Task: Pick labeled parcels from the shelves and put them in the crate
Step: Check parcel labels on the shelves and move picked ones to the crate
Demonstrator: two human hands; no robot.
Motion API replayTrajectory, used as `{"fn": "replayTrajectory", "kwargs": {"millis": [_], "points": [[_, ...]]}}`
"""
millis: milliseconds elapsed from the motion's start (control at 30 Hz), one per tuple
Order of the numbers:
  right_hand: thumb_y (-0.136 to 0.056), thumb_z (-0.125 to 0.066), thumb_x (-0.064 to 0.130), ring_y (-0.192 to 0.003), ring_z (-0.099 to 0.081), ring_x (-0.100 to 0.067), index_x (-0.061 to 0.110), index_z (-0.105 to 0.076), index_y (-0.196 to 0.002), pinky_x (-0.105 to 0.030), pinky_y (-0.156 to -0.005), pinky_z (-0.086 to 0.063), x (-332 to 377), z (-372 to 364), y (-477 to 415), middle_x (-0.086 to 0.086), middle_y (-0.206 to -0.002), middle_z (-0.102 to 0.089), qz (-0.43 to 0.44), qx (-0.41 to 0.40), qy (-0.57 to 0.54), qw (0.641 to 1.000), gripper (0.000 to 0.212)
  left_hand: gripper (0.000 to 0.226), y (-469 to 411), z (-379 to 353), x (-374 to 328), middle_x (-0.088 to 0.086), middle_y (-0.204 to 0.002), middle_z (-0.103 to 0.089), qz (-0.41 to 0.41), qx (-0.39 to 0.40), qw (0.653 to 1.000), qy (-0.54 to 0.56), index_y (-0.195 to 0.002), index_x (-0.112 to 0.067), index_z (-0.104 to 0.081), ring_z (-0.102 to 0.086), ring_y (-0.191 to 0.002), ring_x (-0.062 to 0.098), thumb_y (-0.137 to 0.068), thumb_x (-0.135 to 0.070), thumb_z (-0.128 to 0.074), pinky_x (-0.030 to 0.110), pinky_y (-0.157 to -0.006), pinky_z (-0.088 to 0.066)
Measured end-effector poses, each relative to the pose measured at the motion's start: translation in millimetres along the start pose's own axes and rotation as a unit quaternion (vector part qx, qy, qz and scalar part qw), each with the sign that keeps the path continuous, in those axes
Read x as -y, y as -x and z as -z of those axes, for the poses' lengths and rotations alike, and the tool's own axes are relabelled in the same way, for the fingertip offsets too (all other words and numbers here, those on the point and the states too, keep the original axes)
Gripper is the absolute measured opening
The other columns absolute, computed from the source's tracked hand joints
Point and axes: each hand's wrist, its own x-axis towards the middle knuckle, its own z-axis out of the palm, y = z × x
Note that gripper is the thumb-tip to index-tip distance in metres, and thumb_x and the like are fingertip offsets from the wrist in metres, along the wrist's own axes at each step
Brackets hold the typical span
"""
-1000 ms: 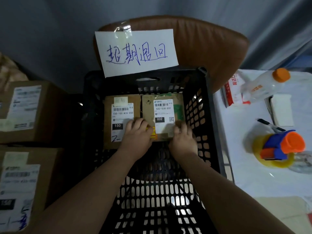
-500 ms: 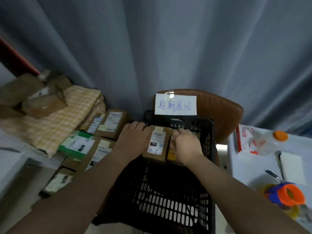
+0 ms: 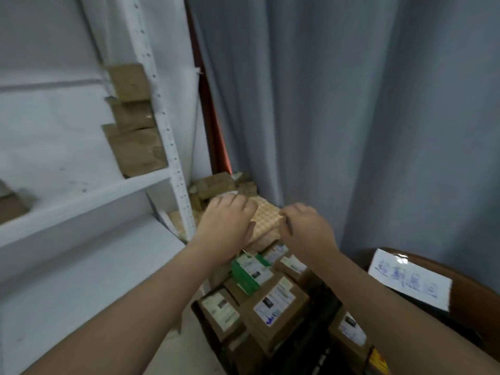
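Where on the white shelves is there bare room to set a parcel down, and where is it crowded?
Lower shelf board: bare up to the upright post. Upper shelf: free between the left-edge parcel and the stacked parcels. Crowded: the floor pile of labelled parcels.

White shelves, grey-blue curtain, brown cardboard parcels with white labels, one green box, yellow-and-white checked cloth, black crate, white sign with blue handwriting.

White paper sign, blue handwriting too blurred to read, parcel labels unreadable
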Motion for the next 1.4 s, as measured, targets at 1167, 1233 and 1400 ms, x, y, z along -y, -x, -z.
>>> {"fn": "replayTrajectory", "kwargs": {"millis": [1167,1233,1400], "points": [[-0.083,-0.050,0.069,-0.144,-0.003,-0.039,0.035,-0.009,-0.151,-0.053,-0.117,-0.014,313.6,-112.5,-435.2,-0.015,-0.158,0.006,0.016,-0.104,-0.009,0.994,0.087,0.041,-17.1,-7.8,477.9,-0.001,-0.132,-0.050,0.187,-0.088,0.978,0.013,-0.136,-0.022,-0.046,-0.050,-0.115,0.020,-0.095,-0.032,-0.046,0.032,-0.095,-0.040],[-0.080,-0.049,0.073,-0.144,-0.006,-0.041,0.037,-0.008,-0.151,-0.053,-0.116,-0.017,314.8,-116.7,-461.5,-0.016,-0.158,0.008,0.011,-0.104,-0.015,0.994,0.089,0.042,-34.6,-19.4,492.1,-0.002,-0.133,-0.049,0.194,-0.092,0.976,0.026,-0.137,-0.023,-0.045,-0.048,-0.117,0.020,-0.096,-0.034,-0.044,0.032,-0.096,-0.039],[-0.076,-0.061,0.066,-0.132,-0.031,-0.036,0.034,-0.031,-0.142,-0.045,-0.098,-0.042,316.2,-132.5,-497.5,-0.013,-0.152,-0.015,-0.003,-0.138,-0.082,0.987,0.079,0.044,-67.9,-48.8,522.5,-0.005,-0.136,-0.046,0.224,-0.095,0.967,0.077,-0.139,-0.025,-0.042,-0.045,-0.120,0.015,-0.098,-0.039,-0.041,0.028,-0.099,-0.037]]}}
